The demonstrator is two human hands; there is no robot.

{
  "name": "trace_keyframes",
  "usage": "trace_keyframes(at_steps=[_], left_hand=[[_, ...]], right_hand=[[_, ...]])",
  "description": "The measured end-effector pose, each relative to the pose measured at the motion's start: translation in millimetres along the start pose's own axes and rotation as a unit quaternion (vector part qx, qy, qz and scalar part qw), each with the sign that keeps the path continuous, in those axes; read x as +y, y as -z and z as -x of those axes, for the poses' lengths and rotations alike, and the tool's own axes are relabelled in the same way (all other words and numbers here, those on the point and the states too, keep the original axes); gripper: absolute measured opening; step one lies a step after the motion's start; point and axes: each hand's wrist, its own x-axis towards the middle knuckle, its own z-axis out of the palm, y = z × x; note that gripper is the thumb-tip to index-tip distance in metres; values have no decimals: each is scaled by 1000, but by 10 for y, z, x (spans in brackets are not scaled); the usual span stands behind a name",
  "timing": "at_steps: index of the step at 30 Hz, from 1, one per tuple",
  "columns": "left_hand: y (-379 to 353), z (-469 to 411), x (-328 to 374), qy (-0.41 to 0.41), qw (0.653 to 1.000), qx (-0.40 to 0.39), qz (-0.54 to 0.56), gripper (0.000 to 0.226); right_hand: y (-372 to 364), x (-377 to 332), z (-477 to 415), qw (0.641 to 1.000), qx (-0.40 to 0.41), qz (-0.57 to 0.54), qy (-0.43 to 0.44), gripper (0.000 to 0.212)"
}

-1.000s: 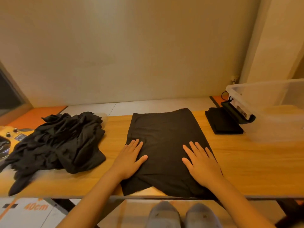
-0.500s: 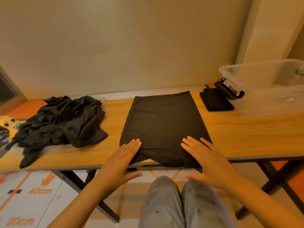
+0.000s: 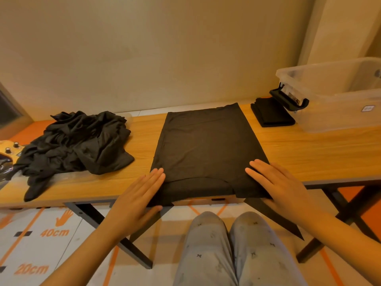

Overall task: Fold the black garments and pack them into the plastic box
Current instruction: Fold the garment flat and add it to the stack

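Smoothing looks done: our left hand (image 3: pixel 140 195) and right hand (image 3: pixel 276 186), flat with straight fingers, have slid back to the hem of the black garment (image 3: pixel 206 145) between them, ready to fold.

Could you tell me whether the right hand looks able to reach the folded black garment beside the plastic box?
Probably yes: only bare table lies between the right hand and the folded garment.
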Motion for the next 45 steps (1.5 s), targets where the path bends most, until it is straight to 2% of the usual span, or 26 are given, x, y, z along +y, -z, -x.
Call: trace_keyframes(at_steps=[4,5,8,9,11,13,14,17,19,23,26,29,32,35,38,40,43,44,45], left_hand=[[-3,-172,-113,22,998,-41,-33,99],[-20,-171,-125,26,998,-53,-38,96],[-58,-120,-129,13,997,-43,-67,65],[-74,-113,-133,7,997,-37,-74,63],[-113,-100,-157,-6,997,-16,-79,64],[-133,-78,-162,-14,997,-16,-75,82],[-127,-58,-166,-22,997,-13,-75,81],[-106,16,-182,-47,996,4,-71,58],[-82,32,-164,-54,996,14,-71,51],[-81,75,-128,-76,993,48,-80,62],[-82,91,-120,-57,996,40,-62,77],[-41,117,-97,-54,997,36,-48,41],[-1,156,-91,-42,998,11,-40,43],[36,212,-43,-3,999,17,42,43],[82,271,6,73,984,53,153,56],[146,274,37,130,970,55,196,53],[337,187,62,152,952,46,261,46],[425,141,80,147,945,44,289,41],[503,94,86,149,936,38,317,38]], right_hand=[[-47,94,52,1000,13,16,18,106],[-66,106,58,999,19,22,26,105],[-86,127,64,998,41,21,43,102],[-76,128,65,998,47,14,47,100],[-37,130,72,996,64,5,64,91],[7,145,92,993,80,-2,89,78],[23,164,108,992,82,-5,100,75],[48,243,160,992,59,-9,111,88],[65,267,181,992,51,-22,114,92],[91,259,192,991,52,-18,125,95],[99,278,200,991,41,-20,126,98],[119,295,181,990,39,-36,131,85],[133,306,202,990,35,-63,120,65],[185,297,273,991,16,-108,76,48],[256,251,328,984,12,-178,5,53],[318,229,337,975,25,-216,-47,56],[492,181,285,950,20,-297,-93,39],[529,185,243,935,19,-339,-101,38],[549,204,195,918,25,-380,-109,48]])
